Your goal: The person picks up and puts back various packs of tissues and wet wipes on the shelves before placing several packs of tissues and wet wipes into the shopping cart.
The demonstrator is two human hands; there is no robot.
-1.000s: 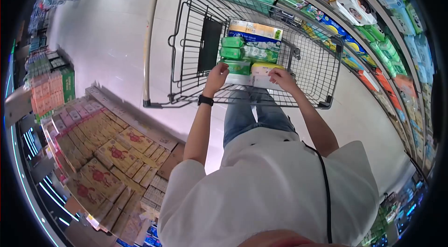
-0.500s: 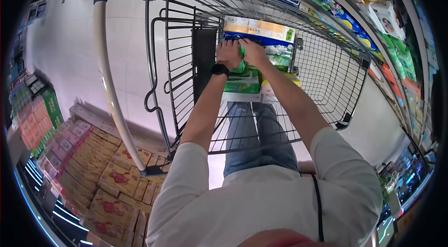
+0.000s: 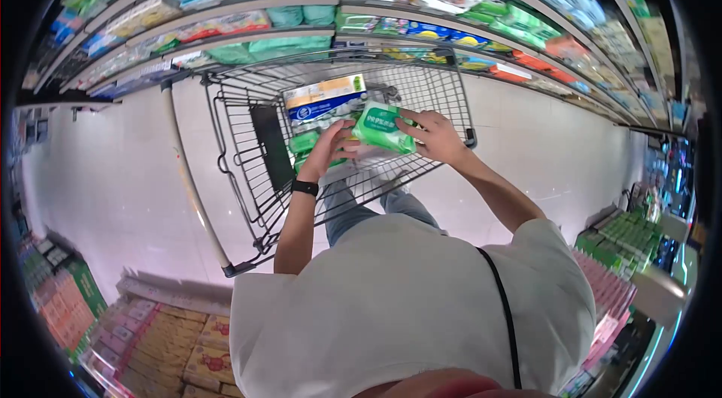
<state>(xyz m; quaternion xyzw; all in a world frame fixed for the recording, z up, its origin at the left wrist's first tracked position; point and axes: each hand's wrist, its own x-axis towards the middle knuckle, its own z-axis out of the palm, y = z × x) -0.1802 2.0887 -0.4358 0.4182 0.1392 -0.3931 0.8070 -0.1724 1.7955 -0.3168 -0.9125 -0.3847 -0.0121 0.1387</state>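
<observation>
A green and white pack of wipes (image 3: 382, 126) is held up over the shopping cart (image 3: 252, 199). My right hand (image 3: 438, 139) grips it by its right edge, with the fingers on the printed face. At the pack's left edge is my left hand (image 3: 329, 148), its fingers apart and slightly curled, with a dark band on the wrist. Beneath and behind the hands, the basket holds a blue and orange carton-like pack (image 3: 323, 99) and other green packs (image 3: 303, 144), partly covered by my left hand.
Shelves (image 3: 226, 14) of packaged wipes and tissues curve along the far side, close behind the cart. The cart's handle bar (image 3: 184, 172) runs down the left. Stacked yellow packs (image 3: 169, 341) stand at lower left, and pink and green stacks (image 3: 620, 244) at right.
My hands have drawn apart, and the green pack has come up out of the basket in my right hand. The view has turned, so the shelves now span the top.
</observation>
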